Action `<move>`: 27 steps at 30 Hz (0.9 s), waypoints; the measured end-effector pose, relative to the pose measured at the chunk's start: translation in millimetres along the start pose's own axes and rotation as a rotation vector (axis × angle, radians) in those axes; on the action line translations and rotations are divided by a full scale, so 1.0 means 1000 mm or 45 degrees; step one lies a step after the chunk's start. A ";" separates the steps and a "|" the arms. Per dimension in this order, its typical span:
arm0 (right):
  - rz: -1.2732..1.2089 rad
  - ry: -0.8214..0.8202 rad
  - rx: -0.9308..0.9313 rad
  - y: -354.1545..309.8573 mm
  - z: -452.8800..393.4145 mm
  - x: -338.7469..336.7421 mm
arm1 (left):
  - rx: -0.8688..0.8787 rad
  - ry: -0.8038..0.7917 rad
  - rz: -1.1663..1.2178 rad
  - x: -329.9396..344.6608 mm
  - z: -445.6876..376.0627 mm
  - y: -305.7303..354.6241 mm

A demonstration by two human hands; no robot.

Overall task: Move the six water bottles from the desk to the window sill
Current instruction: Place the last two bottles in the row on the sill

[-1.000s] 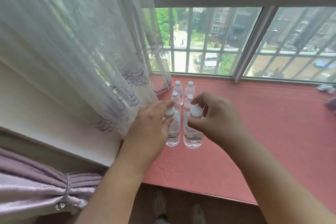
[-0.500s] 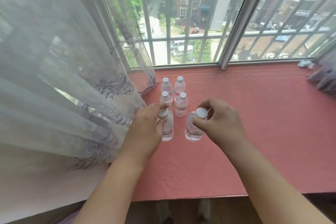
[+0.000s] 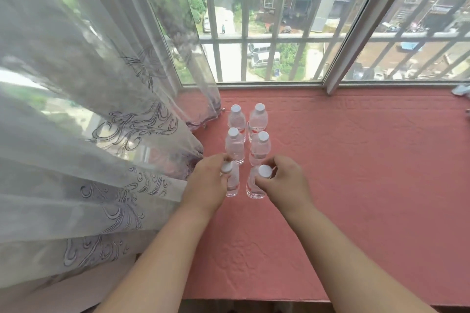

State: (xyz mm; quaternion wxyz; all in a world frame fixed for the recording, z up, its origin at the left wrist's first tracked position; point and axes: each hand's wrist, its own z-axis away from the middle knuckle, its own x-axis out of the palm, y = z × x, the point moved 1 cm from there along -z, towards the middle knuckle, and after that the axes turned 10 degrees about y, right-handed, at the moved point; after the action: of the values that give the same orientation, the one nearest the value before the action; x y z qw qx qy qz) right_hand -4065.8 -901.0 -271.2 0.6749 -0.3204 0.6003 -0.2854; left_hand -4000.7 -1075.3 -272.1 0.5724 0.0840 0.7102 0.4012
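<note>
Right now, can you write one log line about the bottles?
six water bottles on sill | left hand holds near-left bottle | right hand holds near-right bottle

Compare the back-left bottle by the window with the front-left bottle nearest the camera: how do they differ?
The back-left bottle stands free, touched by no hand; the front-left bottle is held at its cap by the left hand. The back-left bottle's white cap shows fully, while fingers partly cover the front-left bottle's cap. The back-left bottle stands nearest the glass, the front-left nearest the sill's front edge. Both are clear, white-capped, upright on the sill.
</note>
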 end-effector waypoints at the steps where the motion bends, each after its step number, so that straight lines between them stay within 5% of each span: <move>1: -0.008 -0.007 0.021 0.004 -0.004 0.006 | -0.011 -0.016 0.004 0.006 -0.004 -0.003; 27: 0.111 -0.070 0.015 0.041 -0.051 0.051 | -0.053 0.007 0.042 0.075 -0.032 -0.023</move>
State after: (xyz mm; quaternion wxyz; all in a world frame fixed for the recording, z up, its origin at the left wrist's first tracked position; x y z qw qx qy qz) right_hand -4110.3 -919.4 -338.8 0.7048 -0.2976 0.5934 -0.2502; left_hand -4045.7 -1062.2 -342.5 0.5655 0.0827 0.7017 0.4254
